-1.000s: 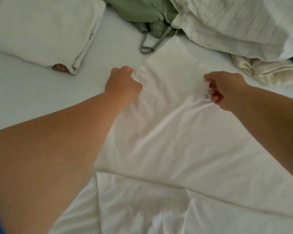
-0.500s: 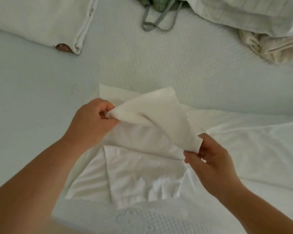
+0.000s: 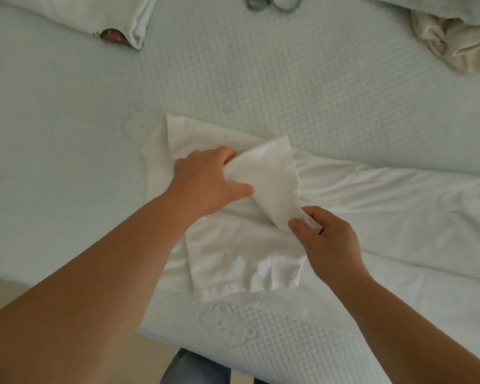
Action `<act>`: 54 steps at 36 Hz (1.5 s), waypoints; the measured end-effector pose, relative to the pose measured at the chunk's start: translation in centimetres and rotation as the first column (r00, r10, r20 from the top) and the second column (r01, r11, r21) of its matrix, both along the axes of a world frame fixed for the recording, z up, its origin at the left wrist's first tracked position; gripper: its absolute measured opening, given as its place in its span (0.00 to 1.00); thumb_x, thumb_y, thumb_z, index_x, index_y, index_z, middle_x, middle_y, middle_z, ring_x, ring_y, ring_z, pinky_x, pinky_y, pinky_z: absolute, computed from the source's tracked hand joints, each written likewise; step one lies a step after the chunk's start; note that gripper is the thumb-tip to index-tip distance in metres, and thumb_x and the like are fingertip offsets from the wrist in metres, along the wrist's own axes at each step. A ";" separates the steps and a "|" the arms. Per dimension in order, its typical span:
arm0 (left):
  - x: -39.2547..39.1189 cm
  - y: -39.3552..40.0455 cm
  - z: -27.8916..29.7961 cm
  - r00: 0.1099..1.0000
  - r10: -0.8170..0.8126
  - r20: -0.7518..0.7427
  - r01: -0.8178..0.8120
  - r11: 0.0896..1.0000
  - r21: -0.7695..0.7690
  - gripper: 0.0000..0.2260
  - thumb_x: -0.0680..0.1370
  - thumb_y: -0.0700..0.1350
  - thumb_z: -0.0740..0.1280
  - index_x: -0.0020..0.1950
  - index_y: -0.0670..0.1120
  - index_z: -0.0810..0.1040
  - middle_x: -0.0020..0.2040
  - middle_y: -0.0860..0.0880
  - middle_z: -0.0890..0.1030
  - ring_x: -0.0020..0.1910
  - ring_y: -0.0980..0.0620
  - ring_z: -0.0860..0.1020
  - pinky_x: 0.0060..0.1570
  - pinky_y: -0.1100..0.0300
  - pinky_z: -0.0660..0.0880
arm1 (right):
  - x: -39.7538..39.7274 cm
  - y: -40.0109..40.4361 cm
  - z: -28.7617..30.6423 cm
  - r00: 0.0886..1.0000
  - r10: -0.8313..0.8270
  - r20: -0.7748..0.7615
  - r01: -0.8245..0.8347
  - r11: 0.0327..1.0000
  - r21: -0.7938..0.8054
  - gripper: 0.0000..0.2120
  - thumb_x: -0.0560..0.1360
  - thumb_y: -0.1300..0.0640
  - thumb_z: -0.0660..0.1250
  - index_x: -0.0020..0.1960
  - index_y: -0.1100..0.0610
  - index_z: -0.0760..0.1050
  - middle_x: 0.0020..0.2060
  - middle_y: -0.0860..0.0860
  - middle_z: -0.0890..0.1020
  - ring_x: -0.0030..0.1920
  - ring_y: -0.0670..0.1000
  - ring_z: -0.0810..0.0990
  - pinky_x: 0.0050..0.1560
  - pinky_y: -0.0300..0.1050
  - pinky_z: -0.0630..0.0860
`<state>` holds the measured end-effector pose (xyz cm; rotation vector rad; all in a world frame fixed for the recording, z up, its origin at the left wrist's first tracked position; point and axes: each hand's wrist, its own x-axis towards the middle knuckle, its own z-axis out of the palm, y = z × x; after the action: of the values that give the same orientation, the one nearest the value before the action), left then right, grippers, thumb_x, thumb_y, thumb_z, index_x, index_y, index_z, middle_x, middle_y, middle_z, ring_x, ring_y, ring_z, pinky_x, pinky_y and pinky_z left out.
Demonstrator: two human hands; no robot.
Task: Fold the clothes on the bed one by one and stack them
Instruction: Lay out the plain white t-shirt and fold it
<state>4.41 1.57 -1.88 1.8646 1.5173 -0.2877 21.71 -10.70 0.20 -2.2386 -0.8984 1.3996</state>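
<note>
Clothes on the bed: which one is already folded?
The white folded garment at the far left corner, lying flat and squared. The white one in both hands is mid-fold; the cream one far right lies crumpled.

My left hand (image 3: pixel 205 181) reaches in from the near left, fingers curled, thumb out to the right, gripping white cloth (image 3: pixel 263 176). My right hand (image 3: pixel 327 239), nearer and to the right, pinches the same cloth's lower tip.

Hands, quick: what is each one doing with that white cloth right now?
Left hand: grips the folded-over flap of the white garment.
Right hand: pinches that flap's near corner.
</note>
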 end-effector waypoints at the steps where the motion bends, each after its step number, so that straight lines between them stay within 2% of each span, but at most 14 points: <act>1: 0.8 0.3 -0.1 0.998 0.049 0.046 -0.046 0.997 -0.062 0.28 0.67 0.62 0.70 0.64 0.52 0.72 0.56 0.53 0.78 0.56 0.48 0.75 0.56 0.52 0.69 | -0.1 -0.1 0.2 1.000 0.015 0.018 -0.016 0.999 0.041 0.08 0.72 0.52 0.66 0.39 0.39 0.77 0.35 0.41 0.81 0.38 0.38 0.77 0.34 0.31 0.69; 5: 2.4 1.2 0.2 0.982 0.090 0.166 -0.070 0.990 -0.125 0.06 0.71 0.51 0.71 0.41 0.51 0.76 0.37 0.55 0.76 0.40 0.51 0.76 0.34 0.64 0.68 | -0.5 -1.3 1.0 0.989 0.102 0.106 -0.124 0.965 0.230 0.11 0.73 0.57 0.69 0.43 0.39 0.78 0.37 0.39 0.79 0.41 0.40 0.77 0.37 0.30 0.71; 8: 0.5 1.0 1.7 0.936 0.188 0.298 -0.141 0.975 -0.172 0.09 0.71 0.50 0.71 0.32 0.52 0.74 0.27 0.57 0.74 0.27 0.62 0.72 0.24 0.73 0.63 | -0.6 -2.4 1.4 0.942 0.218 0.255 -0.297 0.895 0.334 0.09 0.70 0.64 0.72 0.46 0.52 0.83 0.38 0.39 0.78 0.39 0.41 0.77 0.34 0.32 0.72; 15: -6.3 -4.4 3.0 0.935 0.250 0.253 -0.152 0.924 -0.350 0.10 0.67 0.39 0.74 0.31 0.53 0.79 0.31 0.55 0.79 0.29 0.61 0.73 0.31 0.73 0.67 | -0.2 -4.3 1.4 0.800 0.495 0.340 -0.576 0.792 0.202 0.12 0.66 0.62 0.75 0.45 0.48 0.83 0.41 0.41 0.80 0.33 0.42 0.78 0.32 0.38 0.75; 19: -6.3 -6.9 1.3 0.993 0.005 0.120 0.022 0.975 -0.222 0.09 0.70 0.40 0.72 0.40 0.55 0.81 0.43 0.53 0.78 0.45 0.51 0.75 0.49 0.63 0.70 | 0.5 -4.0 0.2 0.757 0.610 0.234 -0.624 0.782 -0.021 0.09 0.73 0.53 0.68 0.52 0.45 0.80 0.44 0.35 0.77 0.34 0.31 0.70 0.40 0.28 0.65; 22: -5.6 -7.9 1.0 0.978 -0.092 0.185 0.107 0.991 -0.076 0.10 0.67 0.41 0.73 0.47 0.52 0.84 0.50 0.50 0.79 0.53 0.47 0.74 0.57 0.53 0.68 | 1.1 -3.3 0.3 0.795 0.583 0.169 -0.584 0.810 -0.049 0.07 0.74 0.52 0.67 0.49 0.43 0.79 0.36 0.32 0.75 0.35 0.30 0.71 0.39 0.26 0.65; 25: -5.5 -8.5 1.3 0.942 -0.107 0.318 0.111 0.994 0.007 0.09 0.65 0.46 0.70 0.44 0.50 0.85 0.49 0.52 0.81 0.53 0.50 0.77 0.56 0.59 0.67 | 1.9 -2.5 1.0 0.844 0.530 0.084 -0.529 0.848 -0.038 0.09 0.72 0.51 0.67 0.40 0.36 0.74 0.29 0.29 0.75 0.35 0.32 0.74 0.36 0.23 0.67; 27: -5.6 -8.8 2.0 0.907 0.044 0.419 -0.002 0.995 -0.100 0.07 0.67 0.51 0.68 0.41 0.52 0.84 0.42 0.60 0.81 0.46 0.61 0.78 0.47 0.73 0.67 | 2.3 -1.7 1.1 0.879 0.474 0.056 -0.474 0.880 -0.027 0.10 0.72 0.50 0.67 0.37 0.35 0.74 0.28 0.36 0.77 0.32 0.36 0.75 0.34 0.25 0.67; 29: -5.5 -8.5 2.1 0.876 0.250 0.412 -0.183 0.964 -0.195 0.07 0.69 0.56 0.65 0.33 0.56 0.77 0.29 0.61 0.76 0.34 0.66 0.75 0.35 0.73 0.67 | 2.7 -0.7 0.9 0.926 0.376 0.046 -0.376 0.927 -0.014 0.09 0.72 0.51 0.68 0.36 0.40 0.76 0.26 0.40 0.77 0.29 0.38 0.74 0.32 0.27 0.67; 35: -3.8 -4.8 0.0 0.838 0.490 0.242 -0.492 0.869 -0.055 0.17 0.76 0.51 0.64 0.28 0.47 0.71 0.25 0.51 0.71 0.27 0.55 0.70 0.27 0.66 0.62 | 2.8 2.2 -1.6 0.989 0.087 0.116 -0.087 0.996 -0.003 0.05 0.74 0.51 0.65 0.43 0.50 0.79 0.28 0.41 0.77 0.31 0.40 0.74 0.31 0.33 0.67; 40: -2.8 -3.1 -1.5 0.870 0.476 0.128 -0.484 0.874 0.045 0.14 0.76 0.53 0.62 0.32 0.49 0.70 0.29 0.53 0.73 0.35 0.48 0.74 0.33 0.57 0.64 | 1.8 3.2 -2.5 0.952 0.081 0.294 -0.084 0.996 -0.003 0.11 0.75 0.50 0.65 0.57 0.51 0.75 0.41 0.40 0.75 0.42 0.44 0.74 0.44 0.37 0.67; 45: -2.8 -3.5 -1.6 0.867 0.466 0.178 -0.495 0.849 0.186 0.09 0.75 0.55 0.64 0.45 0.51 0.76 0.40 0.50 0.79 0.45 0.44 0.77 0.39 0.57 0.67 | -0.1 3.0 -1.7 0.845 0.169 0.508 -0.267 0.955 0.126 0.20 0.73 0.54 0.68 0.63 0.56 0.70 0.61 0.54 0.71 0.61 0.55 0.70 0.63 0.50 0.66; 49: -3.5 -3.3 -1.9 0.832 0.523 0.183 -0.553 0.809 0.198 0.19 0.70 0.58 0.69 0.56 0.49 0.75 0.49 0.46 0.77 0.51 0.44 0.75 0.51 0.51 0.72 | -1.9 2.8 -1.7 0.747 0.321 0.582 -0.470 0.874 0.121 0.20 0.72 0.55 0.69 0.63 0.56 0.73 0.62 0.55 0.71 0.63 0.58 0.66 0.63 0.52 0.59; 54: -5.0 -0.8 -2.4 0.677 0.693 0.250 -0.732 0.670 0.123 0.25 0.71 0.56 0.69 0.63 0.46 0.70 0.54 0.49 0.76 0.54 0.48 0.75 0.52 0.58 0.70 | -3.9 3.7 -2.4 0.665 0.495 0.560 -0.616 0.787 0.036 0.23 0.73 0.53 0.67 0.66 0.54 0.71 0.66 0.53 0.70 0.67 0.57 0.62 0.64 0.52 0.56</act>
<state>-0.62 0.76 -4.25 1.2326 2.0696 0.4304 17.77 -6.98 -2.15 -2.2874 -1.9741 0.7853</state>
